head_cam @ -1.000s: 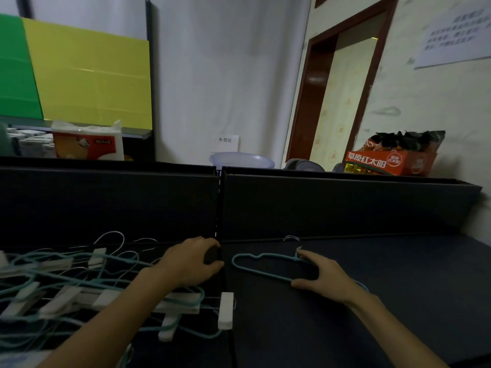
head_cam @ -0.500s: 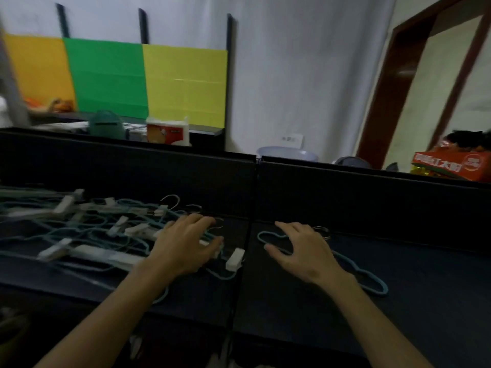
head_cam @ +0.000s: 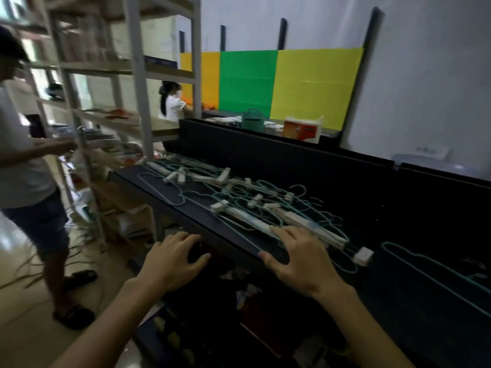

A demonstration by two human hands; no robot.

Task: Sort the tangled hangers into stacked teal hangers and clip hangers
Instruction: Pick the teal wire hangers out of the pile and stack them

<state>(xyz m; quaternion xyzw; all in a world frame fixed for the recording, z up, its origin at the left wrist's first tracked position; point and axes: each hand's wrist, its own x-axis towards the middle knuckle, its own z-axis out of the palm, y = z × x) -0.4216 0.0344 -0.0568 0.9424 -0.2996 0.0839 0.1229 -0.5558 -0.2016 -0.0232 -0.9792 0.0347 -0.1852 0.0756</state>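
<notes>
On worktop [head_cam: 186, 205]: tangled hangers [head_cam: 255, 205], strands hard to separate | right hand [head_cam: 300, 257] spread flat over pile edge | left hand [head_cam: 172, 258] loose, empty | teal hanger [head_cam: 435, 277] cut off right

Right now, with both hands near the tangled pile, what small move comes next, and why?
Probably curl the right hand around the nearest clip hanger and lift it from the tangled pile. Its spread fingers already lie over that end, while the left hand hovers short of the table edge and one teal hanger lies apart on the right.
</notes>
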